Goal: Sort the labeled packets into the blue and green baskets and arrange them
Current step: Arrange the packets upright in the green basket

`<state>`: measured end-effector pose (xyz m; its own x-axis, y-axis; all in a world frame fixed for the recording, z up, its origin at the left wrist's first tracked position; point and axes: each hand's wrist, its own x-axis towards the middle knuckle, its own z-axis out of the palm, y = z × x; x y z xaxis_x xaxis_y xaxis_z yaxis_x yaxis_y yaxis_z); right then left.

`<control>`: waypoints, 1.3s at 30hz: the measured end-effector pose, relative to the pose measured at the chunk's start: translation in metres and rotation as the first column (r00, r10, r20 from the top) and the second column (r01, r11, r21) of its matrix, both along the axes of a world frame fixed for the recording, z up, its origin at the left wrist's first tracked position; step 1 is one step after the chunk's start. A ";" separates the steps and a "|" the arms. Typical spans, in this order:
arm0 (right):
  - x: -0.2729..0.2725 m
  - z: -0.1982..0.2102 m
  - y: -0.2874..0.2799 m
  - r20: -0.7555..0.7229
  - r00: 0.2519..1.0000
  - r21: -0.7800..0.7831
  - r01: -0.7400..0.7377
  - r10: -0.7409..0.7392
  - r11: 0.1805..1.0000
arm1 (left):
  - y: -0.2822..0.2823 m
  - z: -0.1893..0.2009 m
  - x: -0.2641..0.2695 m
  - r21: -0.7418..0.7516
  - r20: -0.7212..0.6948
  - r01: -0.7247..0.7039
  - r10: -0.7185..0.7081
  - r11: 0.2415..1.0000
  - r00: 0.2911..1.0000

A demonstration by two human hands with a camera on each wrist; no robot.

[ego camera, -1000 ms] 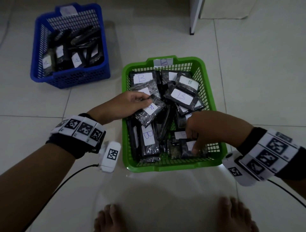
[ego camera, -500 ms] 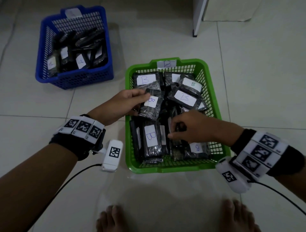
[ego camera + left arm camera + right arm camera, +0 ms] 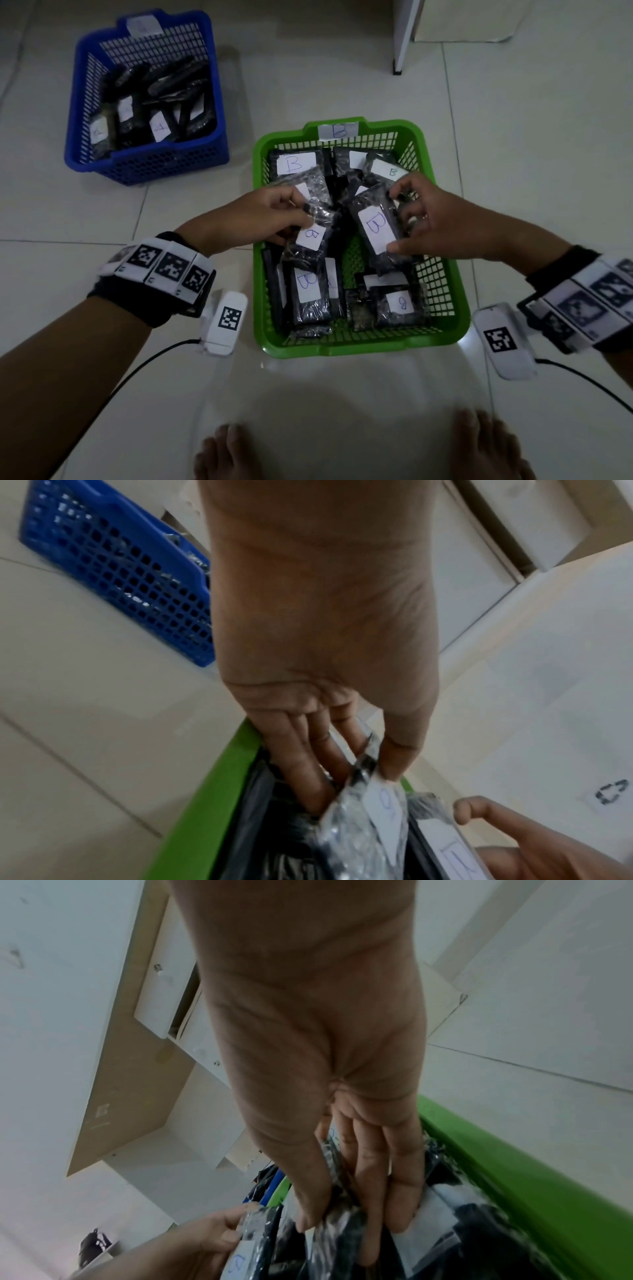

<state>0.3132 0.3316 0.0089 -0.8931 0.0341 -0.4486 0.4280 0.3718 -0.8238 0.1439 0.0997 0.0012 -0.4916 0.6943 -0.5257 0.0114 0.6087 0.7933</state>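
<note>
left hand (image 3: 260, 219) pinches a B packet (image 3: 310, 236) over the green basket (image 3: 442, 329) | right hand (image 3: 435, 219) grips another B packet (image 3: 375, 229) beside it | likely lifted to make neat rows

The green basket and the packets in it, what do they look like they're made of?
The green basket looks like moulded plastic: even colour, a smooth rim with a slight sheen, lattice walls and floor. The packet in the right hand seems to be clear, glossy plastic film around dark contents, judging by its crinkled highlights; what is inside cannot be told. Its white label looks like matte paper with handwriting.
</note>
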 end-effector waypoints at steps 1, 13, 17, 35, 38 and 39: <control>-0.001 0.001 0.001 -0.018 1.000 0.023 0.010 -0.010 1.000 | 0.001 0.004 0.001 -0.013 -0.036 0.053 -0.054 0.998 0.998; -0.005 0.001 -0.003 -0.073 0.996 0.117 -0.042 0.051 0.992 | 0.010 0.004 0.016 -0.079 -0.562 0.320 -0.308 0.944 0.768; -0.005 -0.004 -0.014 -0.104 0.994 0.062 -0.031 0.038 0.998 | 0.017 0.004 0.028 0.007 -0.404 0.344 -0.312 0.939 0.860; -0.003 -0.010 -0.025 0.429 0.739 0.467 -0.674 0.520 0.572 | -0.002 0.020 0.005 -0.199 0.138 0.506 -0.487 0.839 0.862; -0.010 0.012 0.003 0.317 0.814 0.464 -0.580 0.486 0.669 | 0.001 0.019 0.011 -0.171 0.192 0.538 -0.508 0.825 0.840; -0.013 0.021 0.013 0.253 0.848 0.481 -0.527 0.465 0.700 | 0.004 0.018 0.015 -0.165 0.191 0.555 -0.525 0.816 0.829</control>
